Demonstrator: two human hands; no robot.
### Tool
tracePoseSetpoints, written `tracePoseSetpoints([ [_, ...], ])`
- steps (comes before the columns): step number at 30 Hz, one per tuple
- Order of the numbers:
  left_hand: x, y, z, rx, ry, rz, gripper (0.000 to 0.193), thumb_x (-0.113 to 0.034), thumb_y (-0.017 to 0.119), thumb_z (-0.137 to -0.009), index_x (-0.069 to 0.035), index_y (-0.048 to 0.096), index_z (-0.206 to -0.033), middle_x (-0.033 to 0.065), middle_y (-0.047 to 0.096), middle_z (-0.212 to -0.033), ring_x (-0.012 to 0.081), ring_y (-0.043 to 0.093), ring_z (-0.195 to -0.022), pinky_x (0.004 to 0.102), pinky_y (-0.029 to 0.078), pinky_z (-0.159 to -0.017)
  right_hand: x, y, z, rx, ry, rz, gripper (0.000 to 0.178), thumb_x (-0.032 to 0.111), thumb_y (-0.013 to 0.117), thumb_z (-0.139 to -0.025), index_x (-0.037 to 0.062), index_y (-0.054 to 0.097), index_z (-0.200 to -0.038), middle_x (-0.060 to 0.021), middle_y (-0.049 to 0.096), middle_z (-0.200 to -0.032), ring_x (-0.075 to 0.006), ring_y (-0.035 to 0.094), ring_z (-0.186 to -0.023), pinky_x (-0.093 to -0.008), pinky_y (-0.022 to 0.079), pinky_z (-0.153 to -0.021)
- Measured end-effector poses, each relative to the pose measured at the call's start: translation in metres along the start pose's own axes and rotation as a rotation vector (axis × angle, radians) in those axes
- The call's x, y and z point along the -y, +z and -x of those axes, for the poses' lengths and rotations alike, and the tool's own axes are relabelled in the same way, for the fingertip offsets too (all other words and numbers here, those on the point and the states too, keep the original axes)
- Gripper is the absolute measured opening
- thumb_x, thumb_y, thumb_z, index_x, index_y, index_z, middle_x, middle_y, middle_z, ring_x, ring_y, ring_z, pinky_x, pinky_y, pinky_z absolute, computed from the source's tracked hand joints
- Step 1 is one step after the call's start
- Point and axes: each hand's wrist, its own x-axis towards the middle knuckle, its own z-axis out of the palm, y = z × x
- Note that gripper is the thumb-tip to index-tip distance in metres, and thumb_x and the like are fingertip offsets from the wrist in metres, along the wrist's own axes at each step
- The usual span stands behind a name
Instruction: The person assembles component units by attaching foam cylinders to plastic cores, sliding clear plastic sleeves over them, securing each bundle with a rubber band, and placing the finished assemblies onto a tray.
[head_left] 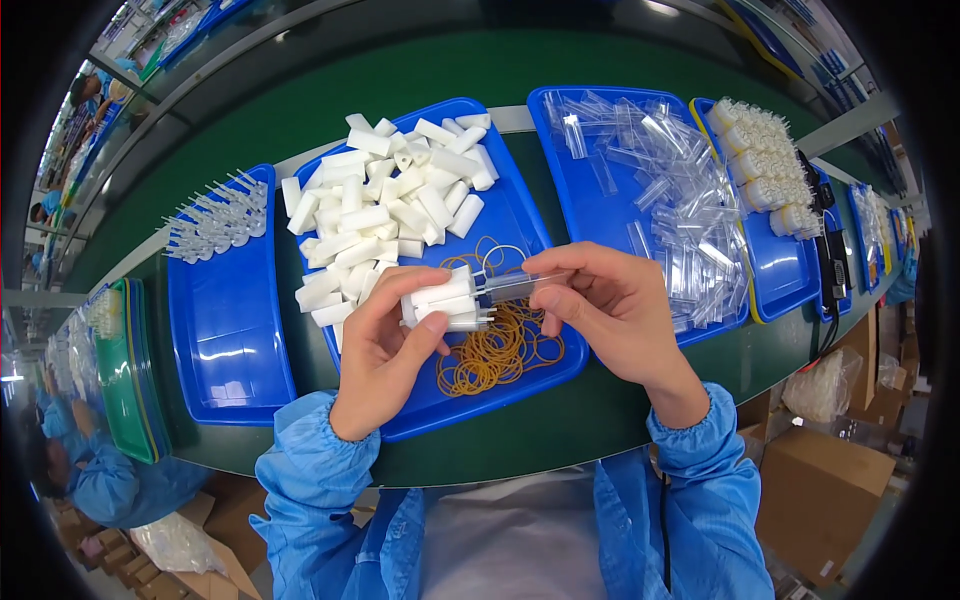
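My left hand (375,355) is closed round a small bundle of white cylindrical pieces (440,298), with thin pins sticking out on its right side. My right hand (625,310) pinches a clear plastic tube (512,286) between thumb and fingers; the tube's left end meets the pinned side of the bundle. Whether the tube sits over a pin cannot be made out. Both hands are above a blue tray (520,210) that holds a pile of white cylinders (400,200) and, nearer me, a heap of tan rubber bands (490,350).
Right of it, a blue tray (552,130) holds loose clear tubes (690,200); beyond stand yellowish-white bundles (765,150). A blue tray (230,340) at left carries white stemmed parts (222,215). Green trays (125,380) are stacked farther left, near a person in blue (110,470). A cardboard box (825,490) is low right.
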Motion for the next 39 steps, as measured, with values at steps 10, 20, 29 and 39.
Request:
tracePoseSetpoints([
  [10, 0.002, 0.000, 0.000, -0.027, 0.032, -0.079, 0.029, -0.002, 0.065, -0.093, -0.002, 0.063, -0.122, 0.0105, 0.053, -0.123, 0.0165, 0.060, -0.103, 0.0243, 0.057, -0.065, -0.014, 0.002, 0.005, -0.056, -0.126, 0.151, 0.021, 0.005, 0.070, -0.093, -0.0019, 0.068, -0.112, -0.0063, 0.068, -0.089, -0.0080, 0.062, -0.075, -0.0217, 0.051, -0.066],
  [20, 0.003, -0.001, 0.001, -0.005, 0.031, -0.082, 0.029, -0.002, 0.064, -0.093, -0.001, 0.063, -0.123, 0.0109, 0.052, -0.124, 0.0167, 0.060, -0.102, 0.0241, 0.057, -0.066, -0.018, -0.001, 0.005, 0.043, -0.239, 0.138, 0.025, -0.001, 0.071, -0.090, 0.0001, 0.070, -0.115, -0.0084, 0.067, -0.097, -0.0103, 0.063, -0.082, -0.0230, 0.052, -0.068],
  [29, 0.003, -0.002, 0.000, -0.021, 0.043, -0.068, 0.029, -0.002, 0.063, -0.094, -0.002, 0.063, -0.123, 0.0109, 0.052, -0.125, 0.0162, 0.061, -0.099, 0.0249, 0.057, -0.066, -0.022, 0.004, 0.002, -0.027, -0.194, 0.060, 0.027, -0.001, 0.072, -0.089, -0.0018, 0.069, -0.115, -0.0084, 0.064, -0.101, -0.0104, 0.062, -0.086, -0.0221, 0.053, -0.072],
  [39, 0.003, 0.000, 0.001, -0.032, 0.037, -0.056, 0.028, -0.003, 0.063, -0.095, -0.002, 0.062, -0.123, 0.0110, 0.052, -0.125, 0.0152, 0.061, -0.094, 0.0255, 0.057, -0.066, -0.023, 0.010, 0.005, -0.061, -0.099, 0.124, 0.023, 0.005, 0.074, -0.089, -0.0021, 0.071, -0.111, -0.0097, 0.071, -0.092, -0.0109, 0.067, -0.078, -0.0239, 0.054, -0.067],
])
